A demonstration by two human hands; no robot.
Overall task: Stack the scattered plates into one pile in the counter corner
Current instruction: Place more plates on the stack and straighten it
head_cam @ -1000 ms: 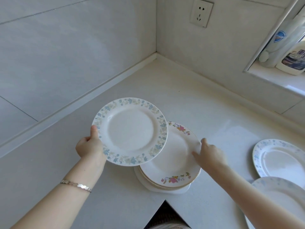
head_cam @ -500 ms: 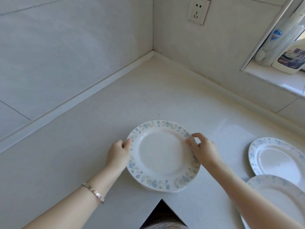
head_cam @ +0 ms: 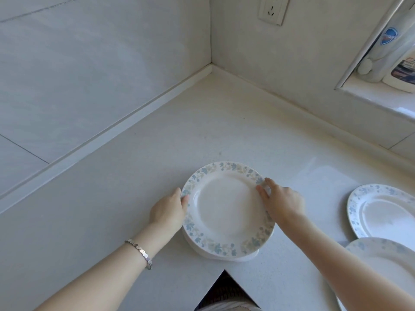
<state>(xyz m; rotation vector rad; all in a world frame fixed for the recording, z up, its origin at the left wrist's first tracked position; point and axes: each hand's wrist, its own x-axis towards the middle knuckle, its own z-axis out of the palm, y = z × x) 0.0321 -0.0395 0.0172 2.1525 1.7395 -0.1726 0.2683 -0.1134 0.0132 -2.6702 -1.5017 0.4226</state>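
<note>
A pile of plates (head_cam: 226, 212) sits near the counter's inner front edge, topped by a white plate with a blue flower rim. My left hand (head_cam: 168, 212) grips the pile's left rim, thumb on top. On the opposite rim, my right hand (head_cam: 280, 203) holds on with thumb and fingers. Two more blue-rimmed plates lie apart at the right: one (head_cam: 386, 212) flat on the counter, another (head_cam: 386, 263) nearer me, partly hidden by my right forearm. The counter corner (head_cam: 211, 68) lies farther back.
Tiled walls meet at the corner, with a socket (head_cam: 272, 10) on the right wall. White bottles (head_cam: 390, 48) stand on a recessed ledge at upper right. A dark notch (head_cam: 224, 290) cuts into the counter's front edge below the pile.
My left hand lowered the blue-rimmed plate onto the pile, covering the pink-flowered plate. Both hands now hold the pile's rims, and the view has shifted slightly.
</note>
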